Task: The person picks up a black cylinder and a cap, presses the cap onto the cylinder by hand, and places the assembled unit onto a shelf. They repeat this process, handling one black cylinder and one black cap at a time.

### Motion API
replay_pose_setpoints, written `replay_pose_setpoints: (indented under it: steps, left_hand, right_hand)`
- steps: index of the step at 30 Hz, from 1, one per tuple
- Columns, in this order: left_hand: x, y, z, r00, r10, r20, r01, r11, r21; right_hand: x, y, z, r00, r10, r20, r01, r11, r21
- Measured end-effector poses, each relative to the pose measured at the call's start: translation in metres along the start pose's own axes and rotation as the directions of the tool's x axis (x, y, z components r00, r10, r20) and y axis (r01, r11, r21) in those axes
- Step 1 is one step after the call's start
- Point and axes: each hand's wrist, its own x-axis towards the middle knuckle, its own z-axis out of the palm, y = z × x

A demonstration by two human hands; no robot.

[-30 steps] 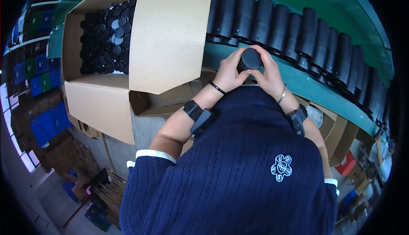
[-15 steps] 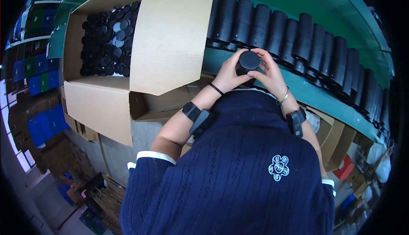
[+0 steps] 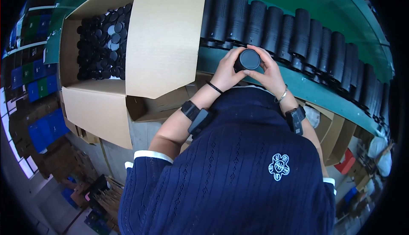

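Close in front of my chest I hold a black cylinder end-up between both hands. Its flat round black end, which looks like a cap, faces me, and its lower part is hidden. My left hand wraps the left side and my right hand the right, the thumbs close together at the near rim. Just beyond my fingers, a long row of similar black ribbed cylinders runs along the green bench. To the left, an opened cardboard box holds many black round caps, a few grey-looking.
The green bench edge slants down to the right. Below it stand more open cardboard boxes, with a white plastic bag beside them. Blue crates and stacked cardboard lie at the far left.
The cylinder has tipped so that its round end faces me more squarely. Both hands stay around it, with slightly shifted fingers. The whole view has moved a little.
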Motion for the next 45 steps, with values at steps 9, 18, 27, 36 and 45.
replay_pose_setpoints:
  steps: [9,18,27,36,45]
  left_hand:
    - [0.001,0.005,0.002,0.995,-0.02,-0.101,0.027,0.997,0.066]
    - [0.011,-0.009,-0.017,0.961,-0.115,0.252,0.227,0.848,-0.478]
    - [0.003,0.008,-0.003,0.999,0.034,-0.017,-0.032,0.995,0.097]
    - [-0.004,0.002,0.0,0.998,0.057,0.015,-0.058,0.997,0.048]
    - [-0.004,0.011,0.004,0.99,0.048,0.136,-0.036,0.996,-0.084]
  right_hand:
    - [0.014,-0.003,0.007,0.981,-0.189,-0.047,0.159,0.916,-0.369]
    - [0.01,-0.004,-0.005,0.997,-0.065,0.042,0.066,0.998,-0.015]
    - [0.007,-0.003,0.003,0.989,-0.145,-0.011,0.137,0.956,-0.259]
    - [-0.005,-0.012,-0.011,0.996,-0.079,0.03,0.083,0.977,-0.196]
    - [-0.02,-0.012,-0.015,0.997,0.062,0.04,-0.062,0.998,-0.001]
